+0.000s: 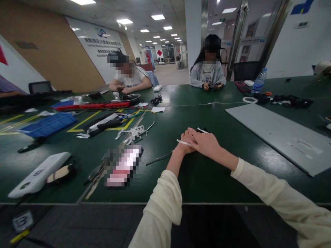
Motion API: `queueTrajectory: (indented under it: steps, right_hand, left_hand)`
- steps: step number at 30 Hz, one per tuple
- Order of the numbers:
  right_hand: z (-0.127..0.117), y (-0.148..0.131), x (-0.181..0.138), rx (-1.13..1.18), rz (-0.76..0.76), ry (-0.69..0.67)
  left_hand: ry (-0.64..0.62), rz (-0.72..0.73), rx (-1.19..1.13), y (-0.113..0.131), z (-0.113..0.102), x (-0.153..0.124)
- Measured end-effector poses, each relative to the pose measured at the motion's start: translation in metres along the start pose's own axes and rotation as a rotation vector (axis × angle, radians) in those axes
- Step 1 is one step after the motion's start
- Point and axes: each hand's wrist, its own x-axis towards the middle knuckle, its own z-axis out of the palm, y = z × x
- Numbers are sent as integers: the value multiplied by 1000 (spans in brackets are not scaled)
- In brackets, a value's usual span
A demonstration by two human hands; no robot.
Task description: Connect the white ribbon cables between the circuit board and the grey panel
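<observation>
My left hand point(184, 146) and my right hand point(206, 140) meet over the green table, the right partly lying across the left. A narrow white strip point(183, 142) sticks out leftward from the fingers of my right hand, over the back of my left. Another white strip end point(201, 130) shows just beyond the right hand, beside something black that is mostly covered. The left fingers are curled, and what they hold is hidden. A thin grey-blue cable point(160, 158) runs from beside my left wrist toward the left along the tabletop.
A phone point(124, 166) and a tangle of white strips point(134, 133) lie left of my hands. Farther left are a white device point(40, 174) and a blue basket point(49, 124). A grey panel point(281, 137) lies right. Two people sit across the table, near a water bottle point(259, 81).
</observation>
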Motion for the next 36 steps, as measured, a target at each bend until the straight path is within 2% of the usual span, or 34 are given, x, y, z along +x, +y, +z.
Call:
queueTrajectory:
  steps: [3, 7, 11, 14, 16, 20, 25, 36]
  right_hand:
    - [-14, 47, 8, 89, 140, 80]
    - [-18, 147, 12, 131, 361, 177]
    - [12, 243, -13, -48, 660, 120]
    - [43, 284, -40, -79, 871, 65]
    - [60, 296, -53, -59, 935, 29]
    - [77, 298, -62, -103, 911, 85]
    - [78, 298, -63, -122, 859, 119]
    - [75, 301, -64, -136, 822, 78]
  left_hand:
    - [3, -32, -43, 3, -5, 0]
    - [-59, -49, -85, 7, -10, 2]
    - [-88, -53, -105, 7, -12, 3]
    - [-74, -46, -108, 7, -11, 3]
    - [-71, -44, -115, 6, -11, 3]
    - [-59, -40, -124, 6, -10, 3]
    - [-36, -48, -125, 7, -7, 5]
    - [-15, -24, -138, 6, -8, 9]
